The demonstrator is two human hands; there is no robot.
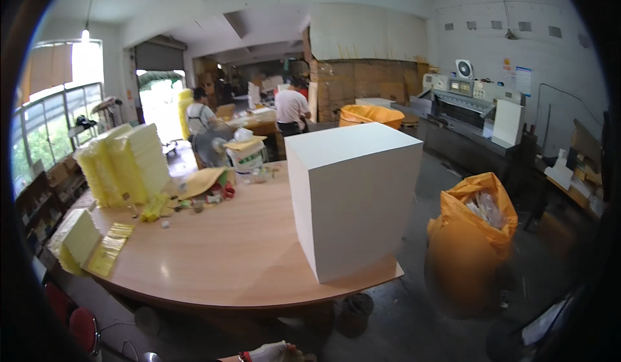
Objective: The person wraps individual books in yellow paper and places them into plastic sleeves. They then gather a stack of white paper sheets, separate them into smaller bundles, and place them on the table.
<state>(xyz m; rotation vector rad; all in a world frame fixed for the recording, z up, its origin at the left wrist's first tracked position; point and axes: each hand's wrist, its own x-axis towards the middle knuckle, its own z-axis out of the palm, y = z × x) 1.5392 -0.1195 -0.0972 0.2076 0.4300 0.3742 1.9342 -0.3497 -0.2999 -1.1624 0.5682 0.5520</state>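
Observation:
At the lower edge my left hand (275, 351) shows in part, in a pale covering like a glove, with a red band at the wrist. It is below the table's front edge and apart from everything on top. Its fingers are too small and cut off to tell whether they hold anything. My right hand is out of the picture. Nearest on the tabletop (213, 258) is a tall white box-shaped block (365, 207), standing upright at the right end. Stacks of white sheets in yellowish wrap (123, 164) stand at the far left, with a smaller wrapped stack (76, 238) nearer.
A yellow packet (111, 249) and small scraps lie on the table, with a white bucket (246, 158) behind. An orange sack (469, 232) stands on the floor at right. Two people (292, 108) (199, 115) work farther back. A large machine (472, 106) lines the right wall.

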